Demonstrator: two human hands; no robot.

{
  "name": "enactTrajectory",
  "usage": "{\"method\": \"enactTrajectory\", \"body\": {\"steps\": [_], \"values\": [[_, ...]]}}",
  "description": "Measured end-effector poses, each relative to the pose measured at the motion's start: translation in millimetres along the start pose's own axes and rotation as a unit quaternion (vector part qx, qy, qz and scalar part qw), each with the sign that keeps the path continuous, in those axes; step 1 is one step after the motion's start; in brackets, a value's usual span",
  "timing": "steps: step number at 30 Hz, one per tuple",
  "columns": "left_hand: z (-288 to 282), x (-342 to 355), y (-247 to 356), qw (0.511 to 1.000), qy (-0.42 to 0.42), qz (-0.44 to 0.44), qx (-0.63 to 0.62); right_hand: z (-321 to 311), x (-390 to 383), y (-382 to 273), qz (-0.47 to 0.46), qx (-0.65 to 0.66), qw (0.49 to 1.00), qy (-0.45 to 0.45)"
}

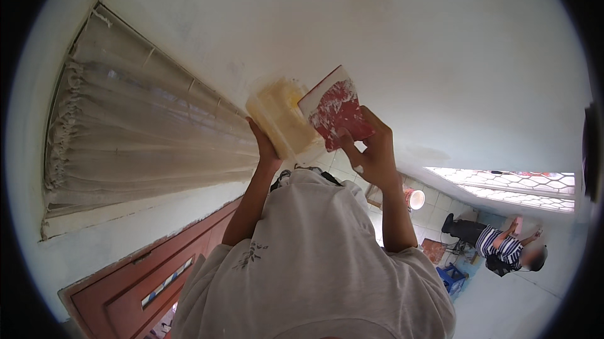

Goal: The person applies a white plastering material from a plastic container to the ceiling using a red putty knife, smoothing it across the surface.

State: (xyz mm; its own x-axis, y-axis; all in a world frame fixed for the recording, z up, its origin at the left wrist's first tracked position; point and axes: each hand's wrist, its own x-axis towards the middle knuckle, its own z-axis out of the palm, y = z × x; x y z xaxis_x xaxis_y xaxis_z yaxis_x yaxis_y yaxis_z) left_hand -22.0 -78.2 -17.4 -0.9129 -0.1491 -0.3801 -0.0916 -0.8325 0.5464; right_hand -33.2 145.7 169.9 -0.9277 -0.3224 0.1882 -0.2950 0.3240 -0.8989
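Red scraper | right of yellowish tub | likely light, slick where smeared | hold: edge away from tub | right hand: pinching scraper | left hand: grasping tub

Red flat scraper w/ wht smears, tilted, R of tilted yellowish tub, contact unclear.

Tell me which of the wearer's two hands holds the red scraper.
The right hand: it holds the red, white-smeared scraper, while the left hand holds the yellowish container.
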Motion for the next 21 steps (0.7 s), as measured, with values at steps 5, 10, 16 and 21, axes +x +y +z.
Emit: {"method": "enactTrajectory", "body": {"steps": [5,10,16,21], "values": [[12,-7,-6,0.999,0.016,0.012,0.049,33,-3,-9,0.009,-0.039,0.999,0.017],[2,-2,-12,0.995,0.014,0.020,0.094,46,1,1,-0.001,-0.118,0.991,-0.061],[-3,1,-14,0.992,0.020,0.036,0.121,50,1,2,-0.031,-0.177,0.980,-0.081],[2,-2,-10,0.990,0.037,0.040,0.133,48,2,-5,-0.027,-0.181,0.977,-0.112]]}}
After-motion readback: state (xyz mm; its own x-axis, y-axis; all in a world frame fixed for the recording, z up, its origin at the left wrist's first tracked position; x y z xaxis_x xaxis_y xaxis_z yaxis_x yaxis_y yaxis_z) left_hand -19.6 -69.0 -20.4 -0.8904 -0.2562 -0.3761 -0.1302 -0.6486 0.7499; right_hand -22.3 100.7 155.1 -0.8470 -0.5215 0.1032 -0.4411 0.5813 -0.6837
